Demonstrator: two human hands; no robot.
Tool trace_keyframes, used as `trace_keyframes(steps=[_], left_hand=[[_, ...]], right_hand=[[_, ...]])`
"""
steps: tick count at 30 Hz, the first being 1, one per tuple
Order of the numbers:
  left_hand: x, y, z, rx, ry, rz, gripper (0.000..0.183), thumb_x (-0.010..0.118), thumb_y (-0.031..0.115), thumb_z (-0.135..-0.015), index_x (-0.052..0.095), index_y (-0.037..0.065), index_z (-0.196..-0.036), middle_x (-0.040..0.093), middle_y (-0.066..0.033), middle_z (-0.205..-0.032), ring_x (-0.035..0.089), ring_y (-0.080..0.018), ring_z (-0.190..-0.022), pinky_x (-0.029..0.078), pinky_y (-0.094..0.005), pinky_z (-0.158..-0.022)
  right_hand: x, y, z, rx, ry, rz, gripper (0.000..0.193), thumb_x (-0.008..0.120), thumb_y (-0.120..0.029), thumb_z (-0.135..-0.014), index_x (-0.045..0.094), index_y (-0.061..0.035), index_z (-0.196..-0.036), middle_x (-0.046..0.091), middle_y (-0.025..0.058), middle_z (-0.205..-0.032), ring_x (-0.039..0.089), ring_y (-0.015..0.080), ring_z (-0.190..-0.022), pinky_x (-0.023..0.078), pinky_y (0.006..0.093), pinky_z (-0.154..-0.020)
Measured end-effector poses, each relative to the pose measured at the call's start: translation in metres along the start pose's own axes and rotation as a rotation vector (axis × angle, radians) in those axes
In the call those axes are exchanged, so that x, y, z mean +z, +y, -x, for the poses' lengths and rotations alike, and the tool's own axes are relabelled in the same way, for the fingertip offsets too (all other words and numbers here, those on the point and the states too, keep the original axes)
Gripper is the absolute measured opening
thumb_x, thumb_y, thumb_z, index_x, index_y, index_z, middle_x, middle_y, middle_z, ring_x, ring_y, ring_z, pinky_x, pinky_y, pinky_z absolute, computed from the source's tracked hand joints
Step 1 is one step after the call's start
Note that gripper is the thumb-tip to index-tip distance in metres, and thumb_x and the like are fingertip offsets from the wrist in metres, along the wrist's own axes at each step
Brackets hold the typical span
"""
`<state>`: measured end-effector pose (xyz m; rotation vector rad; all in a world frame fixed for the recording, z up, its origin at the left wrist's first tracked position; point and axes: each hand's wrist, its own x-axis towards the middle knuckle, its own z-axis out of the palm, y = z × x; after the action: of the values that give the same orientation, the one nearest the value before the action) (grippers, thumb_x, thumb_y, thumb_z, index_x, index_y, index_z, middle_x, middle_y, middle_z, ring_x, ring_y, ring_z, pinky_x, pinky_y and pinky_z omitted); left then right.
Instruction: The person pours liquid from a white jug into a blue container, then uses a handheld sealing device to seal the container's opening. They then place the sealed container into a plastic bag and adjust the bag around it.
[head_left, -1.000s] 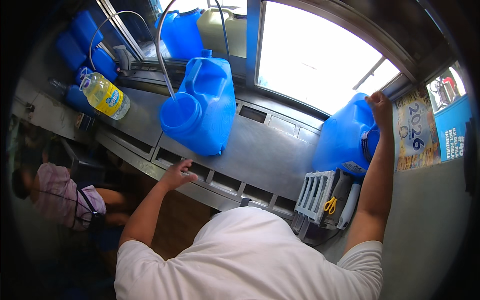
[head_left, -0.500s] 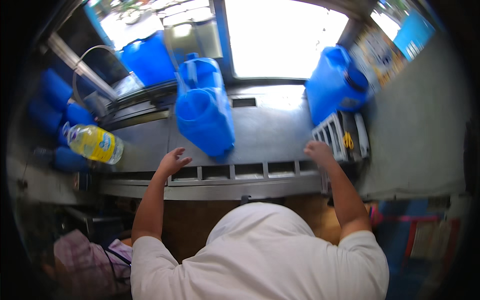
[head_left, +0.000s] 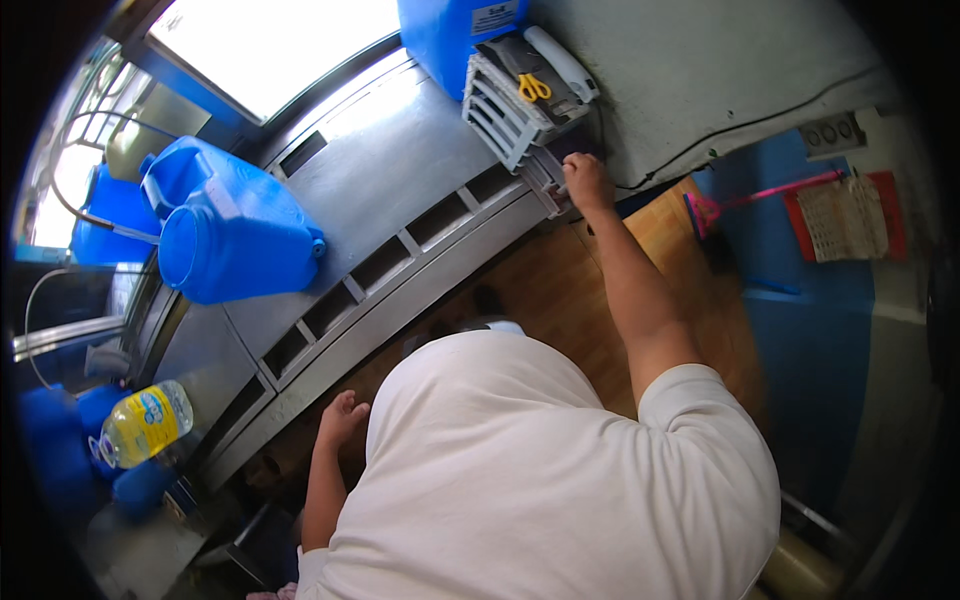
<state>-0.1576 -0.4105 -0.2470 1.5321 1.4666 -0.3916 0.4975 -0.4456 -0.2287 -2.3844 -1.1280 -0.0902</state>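
My right hand (head_left: 588, 183) is at the right end of the metal counter (head_left: 400, 160), beside a grey metal bracket (head_left: 545, 178). Its fingers are curled closed, and anything inside them is hidden. Just beyond it stands a white slatted rack (head_left: 495, 115) with yellow-handled scissors (head_left: 534, 88) on the dark surface beside the slats. Low by my left side, off the counter's front edge, my left hand (head_left: 343, 418) hangs with loosely bent, parted fingers and nothing in it. A blue jerrycan (head_left: 250, 235) rests on the counter, a hose (head_left: 130, 233) reaching its round mouth.
Another blue container (head_left: 440, 40) stands behind the rack. A clear bottle with a yellow label (head_left: 150, 422) is at the counter's left end. A black cable (head_left: 740, 125) runs along the right wall. A pink-handled tool (head_left: 770, 193) leans by a blue panel (head_left: 800, 340).
My view and body have turned to the right. My left hand has dropped from over the counter to my side. The right hand has come to the counter's end, by the rack.
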Motion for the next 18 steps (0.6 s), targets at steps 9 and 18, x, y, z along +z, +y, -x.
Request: trace_keyframes(steps=[9, 18], left_hand=[[-0.020, 0.089, -0.002, 0.158, 0.187, 0.047, 0.064, 0.075, 0.037, -0.083, 0.054, 0.004, -0.134, 0.062, -0.0174, -0.127, 0.060, -0.0290, -0.115, 0.047, -0.0375, -0.097], [0.021, 0.126, 0.011, 0.061, 0.142, 0.100, 0.066, 0.076, 0.038, -0.082, 0.054, 0.004, -0.134, 0.062, -0.0157, -0.127, 0.061, -0.0272, -0.113, 0.047, -0.0365, -0.098]], right_hand=[[0.054, 0.044, -0.073, 0.113, -0.333, 0.392, 0.040, 0.068, -0.046, -0.082, 0.071, -0.0138, -0.106, 0.070, 0.0145, -0.105, 0.066, 0.0371, -0.099, 0.053, 0.0457, -0.084], [0.050, 0.072, -0.071, 0.051, -0.299, 0.112, 0.028, 0.064, -0.023, -0.086, 0.070, -0.0075, -0.109, 0.068, 0.0205, -0.107, 0.064, 0.0389, -0.100, 0.051, 0.0452, -0.084]])
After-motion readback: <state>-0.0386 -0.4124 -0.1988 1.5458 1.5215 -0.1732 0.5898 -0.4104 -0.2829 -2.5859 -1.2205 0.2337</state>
